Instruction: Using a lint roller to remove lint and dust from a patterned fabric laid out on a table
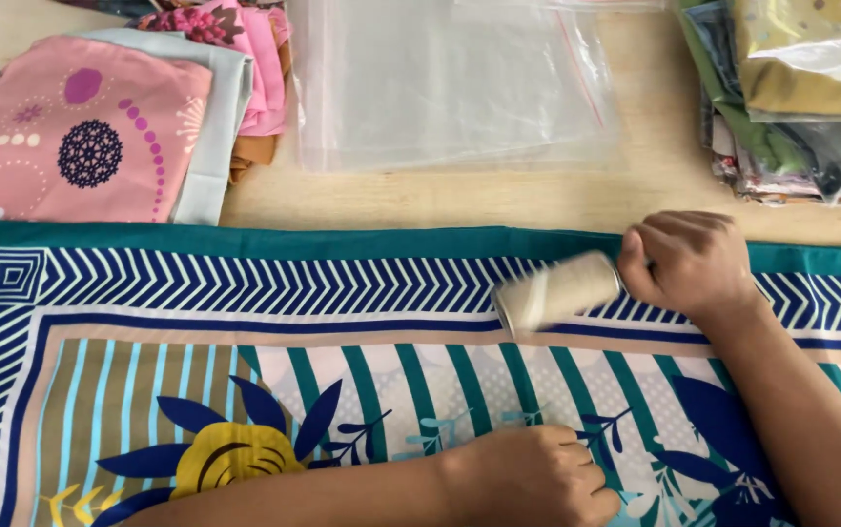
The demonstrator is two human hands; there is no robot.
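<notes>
So the lint roller (pixel 559 291) is lying on the scarf (pixel 245 322), up on the chevron border near the far edge, and it's blurry so the surface is hard to read. The right hand (pixel 689 262) has its grip clenched around the handle end, which is hidden inside the fist. The left hand (pixel 537 476) sits as a loose fist pressed on the scarf's striped middle, holding nothing I can see; its forearm is cut off at the bottom edge. Scarf runs off both sides. Behind it on the wooden table (pixel 635 181): a clear plastic bag (pixel 440 83), a pink folded cloth (pixel 79 137) left, bagged stacks (pixel 801 88) right, partly out of view.
</notes>
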